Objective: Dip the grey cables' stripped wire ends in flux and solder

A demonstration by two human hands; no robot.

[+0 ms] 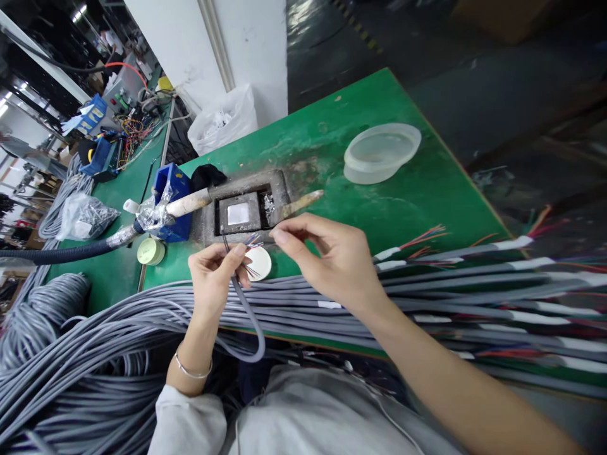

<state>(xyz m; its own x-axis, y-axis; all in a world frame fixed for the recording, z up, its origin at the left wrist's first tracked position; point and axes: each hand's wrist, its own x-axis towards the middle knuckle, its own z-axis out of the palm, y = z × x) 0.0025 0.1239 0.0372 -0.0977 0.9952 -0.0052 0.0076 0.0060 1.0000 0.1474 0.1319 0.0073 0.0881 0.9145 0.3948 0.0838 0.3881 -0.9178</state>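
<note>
My left hand (215,272) is closed on the end of a grey cable (249,316), whose loose end loops down below the fingers. Thin coloured wires (253,241) fan out from that end, dark and blue ones among them. Just right of the wires, my right hand (327,253) has thumb and forefinger pinched together; whatever lies between the tips is too small to make out. Beyond both hands sits a solder pot (238,213) with a bright silvery square surface. Under the wire ends lies a round white dish or lid (260,264).
Many grey cables (294,300) run across the green table (303,145), with stripped ends (521,243) at right. A taped hose nozzle (190,203) points at the pot beside a blue bin (173,183). A stained stick (306,202), clear tub (382,155) and small round container (150,251) surround it.
</note>
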